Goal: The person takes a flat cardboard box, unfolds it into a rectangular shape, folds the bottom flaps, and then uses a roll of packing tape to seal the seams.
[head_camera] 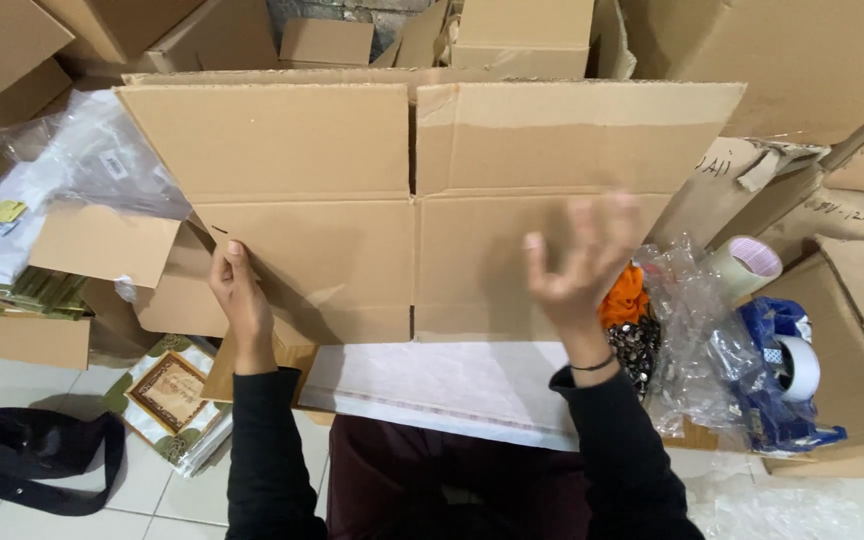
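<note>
Cardboard fills our view: we grip the box (412, 210) standing before us by its near-left edge with our left hand (242, 295), while our right hand (577, 260) hovers loose, fingers spread, just right of centre.

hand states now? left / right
Left hand: gripping the left edge of the flattened cardboard box.
Right hand: open, fingers spread, motion-blurred in front of the box, holding nothing.

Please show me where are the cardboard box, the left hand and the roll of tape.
cardboard box (352, 160), head view, on its left upper flap.
left hand (242, 295), head view, on the back of the hand.
roll of tape (749, 262), head view, on its outer side.
</note>
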